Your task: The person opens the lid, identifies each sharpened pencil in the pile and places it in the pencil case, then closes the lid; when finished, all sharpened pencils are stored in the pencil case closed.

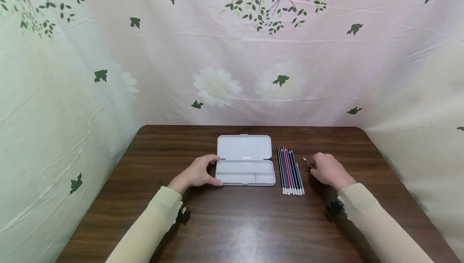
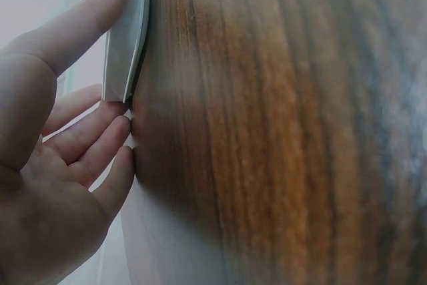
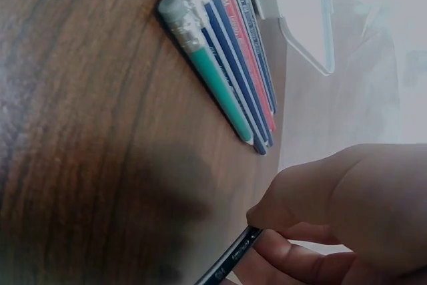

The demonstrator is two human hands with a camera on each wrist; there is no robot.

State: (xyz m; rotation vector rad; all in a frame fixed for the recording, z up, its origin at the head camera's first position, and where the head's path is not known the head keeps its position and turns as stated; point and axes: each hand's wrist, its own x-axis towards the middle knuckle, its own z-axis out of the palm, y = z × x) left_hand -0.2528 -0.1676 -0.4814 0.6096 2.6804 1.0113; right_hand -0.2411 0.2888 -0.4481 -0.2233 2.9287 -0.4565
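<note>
In the head view, the white case (image 1: 237,167) lies with its lid raised at the centre of the frame, a little below the middle, on the brown counter (image 1: 217,226). My left grip (image 1: 197,171) holds the case's left end, thumb at the lower left corner and fingers at the upper part of that side. Just right of the case the pencils (image 1: 290,172) lie in a row, erasers toward the bottom of the frame. Farther right, my right grip (image 1: 328,168) pinches a dark pencil (image 1: 307,162), apart from the row.

In the left wrist view, my thumb touches the case at upper left, my fingers round its corner.

In the right wrist view, the dark pencil is between my thumb and fingers at bottom centre; the row fills the upper middle, the green pencil (image 3: 222,91) nearest.
</note>
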